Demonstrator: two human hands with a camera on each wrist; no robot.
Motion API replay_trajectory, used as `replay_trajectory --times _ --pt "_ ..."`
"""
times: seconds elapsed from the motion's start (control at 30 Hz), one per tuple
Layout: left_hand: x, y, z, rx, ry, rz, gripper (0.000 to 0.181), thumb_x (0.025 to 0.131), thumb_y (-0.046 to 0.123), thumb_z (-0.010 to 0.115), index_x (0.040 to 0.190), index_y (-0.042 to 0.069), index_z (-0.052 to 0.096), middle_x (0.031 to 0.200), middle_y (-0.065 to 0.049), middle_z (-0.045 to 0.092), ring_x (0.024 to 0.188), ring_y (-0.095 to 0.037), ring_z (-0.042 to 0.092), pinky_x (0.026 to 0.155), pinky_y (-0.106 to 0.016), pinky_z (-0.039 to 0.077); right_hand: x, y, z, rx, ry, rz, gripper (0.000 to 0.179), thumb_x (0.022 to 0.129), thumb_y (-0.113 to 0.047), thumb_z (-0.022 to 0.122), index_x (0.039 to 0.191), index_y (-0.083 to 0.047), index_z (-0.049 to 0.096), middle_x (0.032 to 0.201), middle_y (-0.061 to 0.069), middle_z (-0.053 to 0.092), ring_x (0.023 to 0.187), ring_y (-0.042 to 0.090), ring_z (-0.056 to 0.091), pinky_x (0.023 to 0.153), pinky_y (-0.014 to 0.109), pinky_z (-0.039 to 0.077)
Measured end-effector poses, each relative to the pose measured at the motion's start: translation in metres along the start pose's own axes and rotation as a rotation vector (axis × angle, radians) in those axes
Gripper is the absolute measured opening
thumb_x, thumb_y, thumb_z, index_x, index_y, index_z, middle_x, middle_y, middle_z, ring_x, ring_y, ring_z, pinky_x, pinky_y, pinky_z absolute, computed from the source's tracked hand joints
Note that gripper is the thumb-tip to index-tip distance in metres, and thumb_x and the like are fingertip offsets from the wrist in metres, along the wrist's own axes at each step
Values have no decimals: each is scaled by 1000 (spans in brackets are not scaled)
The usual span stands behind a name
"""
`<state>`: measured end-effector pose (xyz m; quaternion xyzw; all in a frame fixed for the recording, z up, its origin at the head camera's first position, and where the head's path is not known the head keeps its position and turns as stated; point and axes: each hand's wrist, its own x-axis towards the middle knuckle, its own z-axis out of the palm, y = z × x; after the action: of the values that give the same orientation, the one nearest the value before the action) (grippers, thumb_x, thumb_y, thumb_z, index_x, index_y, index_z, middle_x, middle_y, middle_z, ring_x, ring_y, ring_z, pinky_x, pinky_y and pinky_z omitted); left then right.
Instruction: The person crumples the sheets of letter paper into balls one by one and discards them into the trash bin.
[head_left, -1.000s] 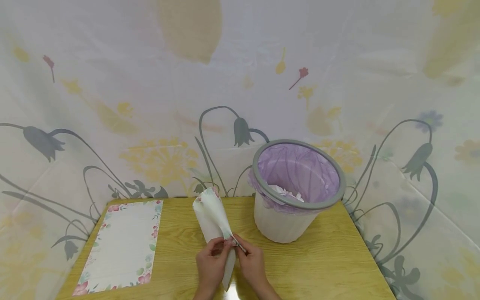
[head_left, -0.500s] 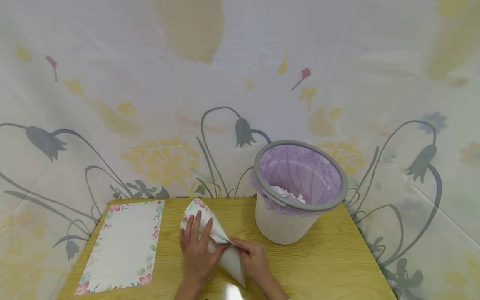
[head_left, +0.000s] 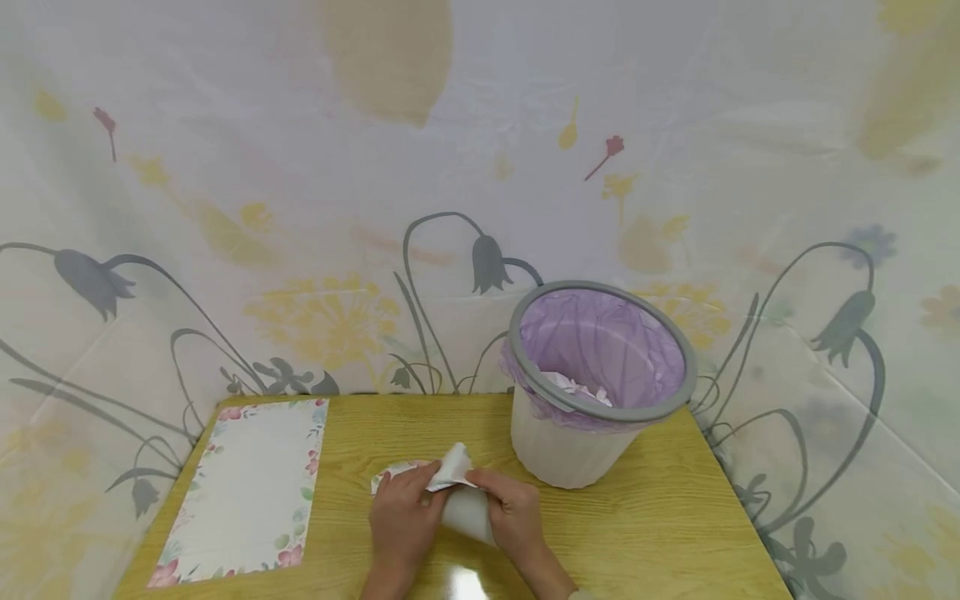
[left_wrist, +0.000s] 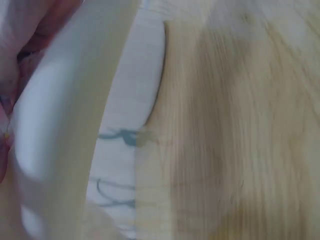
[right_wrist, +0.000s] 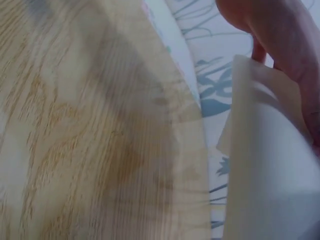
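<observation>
Between both hands, above the middle of the table, is a bent sheet of floral-bordered paper (head_left: 468, 512). My left hand (head_left: 402, 518) grips its left part, fingers curled over the folded edge. On the other side, my right hand (head_left: 516, 515) pinches the paper between thumb and fingers. A white flap sticks up between the hands, and a flower-printed corner shows past the left fingers. In the left wrist view the curved white paper (left_wrist: 60, 120) hides most of the hand. The right wrist view has the paper (right_wrist: 275, 165) below the curled fingers (right_wrist: 285, 40).
A second flat sheet with a floral border (head_left: 243, 492) lies at the left of the wooden table (head_left: 637, 542). Right of the hands stands a white wastebasket (head_left: 562, 450) with a grey rim and purple liner, crumpled paper (head_left: 573, 387) inside. A flower-printed curtain (head_left: 480, 167) hangs behind.
The paper has gone from a tall upright shape to a lower, more folded bundle. My left hand spread over the paper, then curled onto it. Both hands stay near the middle.
</observation>
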<state>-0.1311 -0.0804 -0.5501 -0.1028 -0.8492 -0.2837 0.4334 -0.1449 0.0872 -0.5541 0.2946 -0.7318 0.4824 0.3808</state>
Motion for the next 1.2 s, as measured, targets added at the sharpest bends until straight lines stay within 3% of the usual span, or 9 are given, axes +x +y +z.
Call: replay_trajectory --times 0.13,0.23,0.4,0.6,0.7,0.83,0.97,1.1,1.2 --pt "0 6 1 8 40 -17 20 67 28 86 83 18 81 70 1 72 57 -20 65 53 -41 53 -2 3 2 14 55 -19 37 67 28 67 90 1 78 88 14 75 79 25 74 76 22 57" --pt "0 9 3 -2 64 -32 13 67 22 84 80 21 80 67 3 71 55 -20 62 48 -36 47 -3 5 4 17 96 -55 37 65 29 65 88 3 78 86 15 75 76 26 73 75 23 57" --pt "-1 11 5 -9 68 -49 7 69 18 82 75 18 79 64 2 69 57 -23 60 54 -39 48 -2 7 9 23 147 -126 36 63 29 63 84 4 77 83 16 74 72 27 72 71 26 58" --pt "-2 11 7 -15 76 -83 9 67 20 84 70 16 77 61 2 67 53 -23 60 50 -38 45 1 5 10 7 161 -138 34 63 28 66 83 4 77 83 16 74 72 26 72 71 27 58" --pt "-1 11 7 -72 50 -107 17 65 20 89 78 15 78 68 3 72 54 -19 62 54 -37 46 3 3 8 -14 170 -130 33 61 28 66 81 4 77 82 17 74 71 27 72 72 24 57" --pt "2 14 6 -193 -36 -114 33 67 25 90 95 14 78 78 3 75 59 -12 63 57 -32 47 5 4 4 -49 180 -120 34 57 30 65 78 6 75 79 18 73 69 29 71 73 23 57" --pt "5 19 4 -309 -83 -102 34 71 21 89 103 13 79 86 2 76 65 -8 66 60 -25 51 6 7 0 -51 181 -137 35 58 31 61 79 7 75 79 18 73 69 30 71 74 24 57" --pt "8 20 4 -361 -37 -105 30 70 3 87 98 12 81 87 1 76 68 -8 70 60 -23 53 5 11 0 -15 159 -155 34 63 29 62 83 6 76 83 17 73 72 30 71 74 26 57" --pt "8 18 4 -324 4 -89 31 66 -3 86 93 12 82 82 1 76 67 -10 71 58 -23 55 3 11 0 -34 128 -124 35 68 27 62 88 3 77 88 15 74 76 29 72 76 26 57"
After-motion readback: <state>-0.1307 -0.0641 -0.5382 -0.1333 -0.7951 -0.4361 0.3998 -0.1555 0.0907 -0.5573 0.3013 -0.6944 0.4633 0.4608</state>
